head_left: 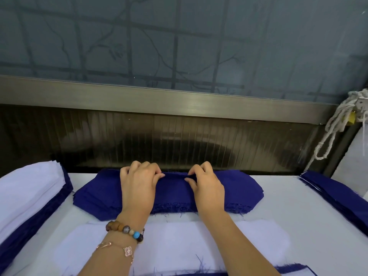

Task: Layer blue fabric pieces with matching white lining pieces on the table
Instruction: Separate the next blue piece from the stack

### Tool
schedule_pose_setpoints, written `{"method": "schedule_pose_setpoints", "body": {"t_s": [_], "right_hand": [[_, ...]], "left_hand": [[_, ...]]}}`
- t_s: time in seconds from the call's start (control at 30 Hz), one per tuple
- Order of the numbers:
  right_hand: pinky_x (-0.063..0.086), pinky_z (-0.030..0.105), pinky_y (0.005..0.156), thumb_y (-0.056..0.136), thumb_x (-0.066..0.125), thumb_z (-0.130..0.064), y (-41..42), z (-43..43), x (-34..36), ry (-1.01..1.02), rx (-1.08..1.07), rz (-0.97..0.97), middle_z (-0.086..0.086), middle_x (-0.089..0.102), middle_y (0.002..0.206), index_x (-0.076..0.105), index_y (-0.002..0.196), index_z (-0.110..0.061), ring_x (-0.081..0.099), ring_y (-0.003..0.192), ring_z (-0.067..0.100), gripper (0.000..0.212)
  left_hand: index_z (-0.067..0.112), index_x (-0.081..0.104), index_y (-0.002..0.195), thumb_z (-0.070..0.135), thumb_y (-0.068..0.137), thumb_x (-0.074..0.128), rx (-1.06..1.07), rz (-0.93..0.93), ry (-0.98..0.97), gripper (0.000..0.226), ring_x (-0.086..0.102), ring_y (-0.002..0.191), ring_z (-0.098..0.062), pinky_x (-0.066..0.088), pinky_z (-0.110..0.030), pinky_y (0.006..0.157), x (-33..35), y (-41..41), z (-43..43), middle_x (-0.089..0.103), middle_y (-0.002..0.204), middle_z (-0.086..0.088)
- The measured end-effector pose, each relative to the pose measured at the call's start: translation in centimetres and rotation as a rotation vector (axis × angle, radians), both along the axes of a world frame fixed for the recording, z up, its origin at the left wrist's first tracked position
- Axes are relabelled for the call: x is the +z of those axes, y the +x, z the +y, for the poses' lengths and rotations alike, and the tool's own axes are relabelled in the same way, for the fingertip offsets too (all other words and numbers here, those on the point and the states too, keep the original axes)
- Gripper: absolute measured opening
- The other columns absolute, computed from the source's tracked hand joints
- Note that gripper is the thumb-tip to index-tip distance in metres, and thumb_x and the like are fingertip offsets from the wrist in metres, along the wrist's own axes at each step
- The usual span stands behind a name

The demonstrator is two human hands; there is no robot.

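A thick stack of blue fabric pieces (99,194) lies at the far middle of the white table (288,206). My left hand (137,184) and my right hand (207,186) both rest on top of it, fingers curled, pinching the far edge of the top blue piece near the centre. A white lining piece (179,242) lies flat on the table just in front of the stack, under my forearms. At the bottom edge a blue piece (286,268) peeks out from under white lining.
A layered pile of white lining over blue fabric (27,188) sits at the left. Another blue stack (336,194) lies at the right edge. A dark panel and window stand behind the table. A white rope (334,124) hangs at the right.
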State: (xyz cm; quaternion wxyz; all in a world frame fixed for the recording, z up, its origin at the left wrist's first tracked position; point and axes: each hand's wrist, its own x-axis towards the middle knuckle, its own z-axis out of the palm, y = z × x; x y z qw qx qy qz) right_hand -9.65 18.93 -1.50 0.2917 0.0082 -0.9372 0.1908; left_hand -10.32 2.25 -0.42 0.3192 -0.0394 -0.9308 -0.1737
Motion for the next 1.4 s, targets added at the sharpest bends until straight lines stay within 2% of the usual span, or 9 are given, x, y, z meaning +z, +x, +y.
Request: {"method": "schedule_pose_setpoints", "body": {"t_s": [0.13, 0.23, 0.5, 0.6, 0.73, 0.83, 0.97, 1.13, 1.4], "right_hand": [[0.046, 0.023, 0.058, 0.090, 0.063, -0.036, 0.2, 0.1, 0.0, -0.023, -0.008, 0.055, -0.010, 0.044, 0.097, 0.061, 0.090, -0.023, 0.047, 0.079, 0.007, 0.013], [0.046, 0.024, 0.058, 0.087, 0.066, -0.034, 0.2, 0.3, 0.0, -0.034, 0.000, 0.083, -0.009, 0.045, 0.095, 0.064, 0.086, -0.022, 0.045, 0.084, 0.007, 0.012], [0.042, 0.024, 0.059, 0.089, 0.064, -0.031, -0.2, 0.5, -0.2, 0.001, -0.015, 0.063, -0.008, 0.044, 0.097, 0.071, 0.088, -0.021, 0.039, 0.092, 0.009, 0.012], [0.041, 0.024, 0.061, 0.090, 0.062, -0.028, -0.3, 0.5, -0.4, -0.002, 0.001, 0.065, -0.007, 0.046, 0.097, 0.072, 0.091, -0.020, 0.039, 0.092, 0.010, 0.013], [0.043, 0.028, 0.072, 0.090, 0.063, -0.028, -0.3, 0.7, -0.2, 0.062, -0.006, 0.086, -0.004, 0.050, 0.097, 0.075, 0.095, -0.019, 0.041, 0.094, 0.014, 0.016], [0.035, 0.034, 0.085, 0.088, 0.064, -0.037, -0.2, 1.0, 0.2, 0.141, -0.037, 0.108, -0.004, 0.056, 0.099, 0.075, 0.095, -0.024, 0.043, 0.102, 0.019, 0.018], [0.020, 0.036, 0.100, 0.093, 0.055, -0.043, -0.4, 2.0, 0.7, 0.209, -0.025, -0.090, -0.009, 0.058, 0.116, 0.062, 0.114, -0.030, 0.039, 0.119, 0.016, 0.026], [0.020, 0.045, 0.109, 0.094, 0.055, -0.039, -0.1, 4.7, 1.2, 0.113, -0.257, -0.196, -0.002, 0.059, 0.118, 0.058, 0.118, -0.028, 0.041, 0.121, 0.021, 0.026], [0.019, 0.054, 0.109, 0.098, 0.048, -0.031, 0.4, 8.2, 1.5, -0.037, -0.680, -0.362, 0.012, 0.050, 0.128, 0.055, 0.118, -0.018, 0.035, 0.125, 0.034, 0.025]], "left_hand": [[0.033, 0.064, 0.098, 0.036, 0.091, 0.060, -0.007, 0.007, 0.008, 0.008, 0.049, 0.097, -0.012, 0.030, -0.032, 0.088, -0.1, 0.4, 0.0, 0.063, 0.093, 0.013], [0.033, 0.058, 0.110, 0.031, 0.090, 0.062, -0.030, 0.013, -0.005, 0.021, 0.048, 0.104, -0.014, 0.030, -0.034, 0.091, -0.2, 0.6, 0.2, 0.060, 0.103, 0.012], [0.031, 0.064, 0.093, 0.032, 0.088, 0.066, -0.104, 0.027, -0.020, 0.005, 0.045, 0.092, -0.011, 0.034, -0.027, 0.081, -0.6, 0.3, 0.7, 0.056, 0.090, 0.012], [0.030, 0.067, 0.089, 0.038, 0.089, 0.064, -0.098, 0.024, -0.011, 0.008, 0.045, 0.090, -0.010, 0.034, -0.026, 0.078, -0.5, 0.3, 0.6, 0.059, 0.089, 0.012], [0.030, 0.070, 0.089, 0.040, 0.090, 0.061, -0.096, 0.018, -0.027, 0.013, 0.045, 0.091, -0.010, 0.030, -0.027, 0.077, -0.4, 0.2, 0.5, 0.063, 0.091, 0.013], [0.032, 0.070, 0.088, 0.039, 0.090, 0.060, -0.091, 0.032, -0.004, 0.012, 0.046, 0.089, -0.010, 0.025, -0.027, 0.078, -0.5, 0.2, 0.4, 0.066, 0.085, 0.014], [0.034, 0.062, 0.103, 0.036, 0.095, 0.054, -0.045, -0.085, -0.004, 0.012, 0.051, 0.100, -0.011, 0.027, -0.033, 0.091, -0.7, -0.1, -0.1, 0.065, 0.097, 0.014], [0.031, 0.062, 0.107, 0.032, 0.094, 0.056, 0.170, -0.147, 0.042, 0.014, 0.052, 0.107, -0.018, 0.024, -0.047, 0.105, -0.5, -0.2, -1.8, 0.064, 0.104, 0.007], [0.017, 0.061, 0.118, 0.033, 0.091, 0.062, 0.444, -0.276, 0.299, 0.031, 0.043, 0.120, -0.035, 0.028, -0.057, 0.101, -0.1, 0.2, -4.5, 0.056, 0.121, -0.013]]}}
